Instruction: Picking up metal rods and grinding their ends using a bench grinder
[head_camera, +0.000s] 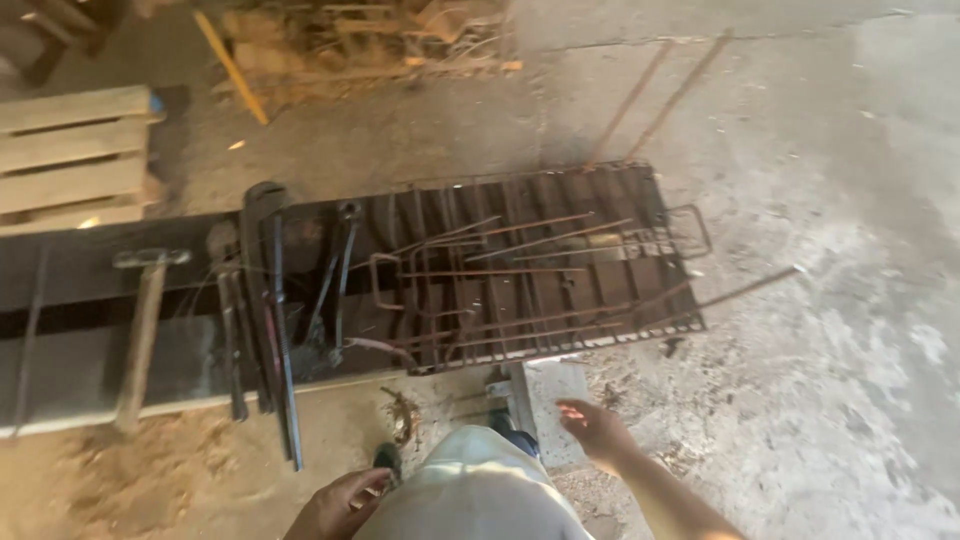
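Observation:
I look down at a low dark metal workbench (80, 270) on a concrete floor. My left hand (335, 505) is at the bottom edge beside my light trouser leg (470, 490), fingers curled loosely, holding nothing I can make out. My right hand (595, 430) hangs open in front of the bench's near edge, fingers apart, empty. Just beyond it, rusty bent steel rods (500, 270) lie piled on the bench's slatted part (560, 190). A long rod (745, 288) sticks out past the right end.
A hammer (145, 320) lies on the bench at the left, next to long tongs and bars (275, 320). A wooden pallet (70, 150) stands at far left. Scrap wood (350, 40) is heaped at the back. Two thin rods (655, 90) lie on the floor behind.

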